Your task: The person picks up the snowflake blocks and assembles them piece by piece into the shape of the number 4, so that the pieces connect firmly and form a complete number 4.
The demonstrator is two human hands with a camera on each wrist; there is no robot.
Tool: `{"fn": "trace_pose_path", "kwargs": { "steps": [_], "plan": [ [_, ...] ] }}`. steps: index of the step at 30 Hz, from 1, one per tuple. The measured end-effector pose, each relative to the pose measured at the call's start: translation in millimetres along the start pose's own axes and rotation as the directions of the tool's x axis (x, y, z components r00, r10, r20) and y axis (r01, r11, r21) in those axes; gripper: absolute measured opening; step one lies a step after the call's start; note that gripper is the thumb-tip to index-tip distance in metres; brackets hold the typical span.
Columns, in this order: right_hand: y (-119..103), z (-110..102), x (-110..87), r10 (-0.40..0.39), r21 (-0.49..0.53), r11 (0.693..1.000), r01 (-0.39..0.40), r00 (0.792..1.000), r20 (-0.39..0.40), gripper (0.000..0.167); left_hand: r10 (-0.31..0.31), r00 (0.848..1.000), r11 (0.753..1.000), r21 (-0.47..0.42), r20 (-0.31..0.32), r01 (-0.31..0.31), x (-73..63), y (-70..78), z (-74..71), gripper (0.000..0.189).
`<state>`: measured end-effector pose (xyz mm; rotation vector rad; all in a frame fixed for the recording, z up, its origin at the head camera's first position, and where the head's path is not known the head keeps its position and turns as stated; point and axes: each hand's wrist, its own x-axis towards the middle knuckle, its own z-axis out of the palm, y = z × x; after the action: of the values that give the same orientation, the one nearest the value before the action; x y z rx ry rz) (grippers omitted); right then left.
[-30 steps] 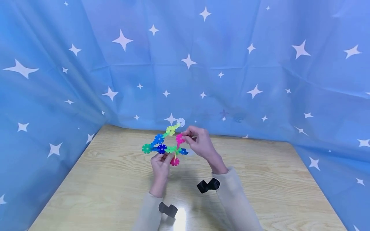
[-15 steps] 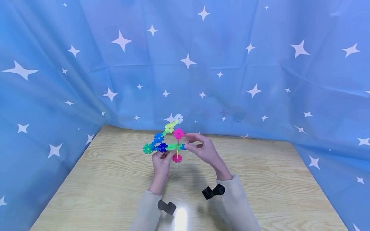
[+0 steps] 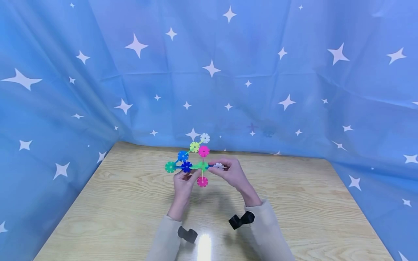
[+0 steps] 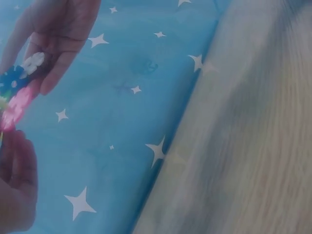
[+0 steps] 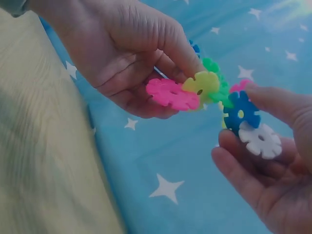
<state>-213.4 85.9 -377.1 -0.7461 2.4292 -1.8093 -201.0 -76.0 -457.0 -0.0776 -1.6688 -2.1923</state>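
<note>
A figure of interlocking notched plastic discs (image 3: pixel 187 166), joined edge to edge in several colours, is held up over the table. My left hand (image 3: pixel 184 185) pinches it from below near the green discs (image 3: pixel 197 166) in its middle. At its right end my right hand (image 3: pixel 233 175) pinches a blue disc (image 5: pixel 242 112), with a white disc (image 5: pixel 263 141) attached just beyond, over the fingers. One pink disc (image 3: pixel 204 151) stands above the green joint and another pink disc (image 3: pixel 202 181) below it. A slanting arm of blue, yellow (image 3: pixel 194 146) and white discs (image 3: pixel 205 138) rises from the left end.
Underneath is a wood-grain table (image 3: pixel 107 203). A blue curtain (image 3: pixel 261 54) with white stars hangs behind and along the sides. Both wrists carry small black cameras (image 3: pixel 241 220) at the pale sleeves (image 3: pixel 269 232).
My right hand has let go of the upper pink disc and moved down to the blue disc at the right end. My left hand keeps its pinch, shifting slightly right with the figure.
</note>
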Motion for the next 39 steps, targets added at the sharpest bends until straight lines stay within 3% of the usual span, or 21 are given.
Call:
{"fn": "trace_pose_path", "kwargs": {
  "steps": [3,6,7,9,11,12,13,15,16,18,20,22,24,26,29,32,39],
  "plan": [
    [6,-2,-2.4,0.03,0.01,0.999,-0.03,0.999,-0.019,0.021,-0.049,0.996,0.998,0.052,0.079,0.045,-1.1,-1.4,-4.5,0.02],
    [17,-4,-4.0,0.069,0.038,0.997,-0.067,0.997,-0.045,0.021,-0.103,0.97,0.99,0.122,0.22,0.077,-1.4,-3.7,-13.9,0.025],
    [23,-5,-4.3,0.082,0.047,0.996,-0.079,0.995,-0.055,0.021,-0.138,0.952,0.983,0.157,0.274,0.097,-1.3,-1.6,-17.5,0.028],
    [34,-7,-5.5,0.116,0.075,0.991,-0.111,0.991,-0.071,0.022,-0.201,0.901,0.965,0.238,0.385,0.113,-1.1,2.3,-26.6,0.032],
    [49,-10,-7.6,0.151,0.091,0.986,-0.143,0.985,-0.088,0.022,-0.246,0.856,0.941,0.323,0.454,0.1,1.4,-4.7,-39.0,0.035],
    [57,-11,-8.8,0.17,0.108,0.981,-0.16,0.981,-0.092,0.023,-0.272,0.848,0.925,0.367,0.455,0.1,3.1,-8.8,-45.4,0.034],
    [62,-12,-10.7,0.192,0.125,0.976,-0.18,0.977,-0.093,0.024,-0.295,0.852,0.908,0.404,0.433,0.11,5.1,-13.2,-51.4,0.033],
    [75,-14,-14.3,0.225,0.165,0.964,-0.207,0.97,-0.096,0.026,-0.329,0.874,0.896,0.411,0.357,0.17,11.4,-29.2,-64.2,0.03],
    [78,-14,-16.4,0.236,0.178,0.96,-0.217,0.967,-0.094,0.027,-0.362,0.882,0.891,0.388,0.301,0.234,14.8,-35.8,-69.3,0.03],
    [85,-16,-20.6,0.252,0.209,0.95,-0.23,0.964,-0.083,0.027,-0.429,0.872,0.887,0.294,0.238,0.356,21.5,-39.8,-75.5,0.031],
    [91,-17,-24.9,0.25,0.218,0.949,-0.229,0.966,-0.071,0.027,-0.5,0.828,0.865,0.201,0.252,0.461,28.0,-41.5,-78.2,0.04],
    [97,-18,-29.3,0.251,0.216,0.948,-0.232,0.966,-0.062,0.027,-0.547,0.775,0.837,0.192,0.318,0.512,33.2,-41.4,-77.6,0.053],
    [102,-19,-33.3,0.251,0.215,0.948,-0.234,0.966,-0.056,0.028,-0.568,0.727,0.823,0.233,0.386,0.519,36.9,-41.3,-74.1,0.065],
    [108,-19,-37.5,0.263,0.221,0.944,-0.246,0.964,-0.048,0.029,-0.579,0.7,0.815,0.282,0.418,0.506,38.2,-41.7,-67.6,0.069],
    [117,-19,-43.1,0.274,0.236,0.936,-0.262,0.962,-0.02,0.03,-0.589,0.684,0.808,0.316,0.43,0.497,37.5,-44.8,-56.4,0.063],
    [124,-18,-48.0,0.283,0.23,0.933,-0.276,0.959,0.002,0.03,-0.584,0.691,0.812,0.329,0.425,0.483,35.5,-51.3,-46.3,0.053],
    [133,-16,-56.9,0.327,0.24,0.917,-0.318,0.945,0.001,0.029,-0.553,0.734,0.827,0.361,0.393,0.431,31.3,-66.1,-34.1,0.038]
  ]
}}
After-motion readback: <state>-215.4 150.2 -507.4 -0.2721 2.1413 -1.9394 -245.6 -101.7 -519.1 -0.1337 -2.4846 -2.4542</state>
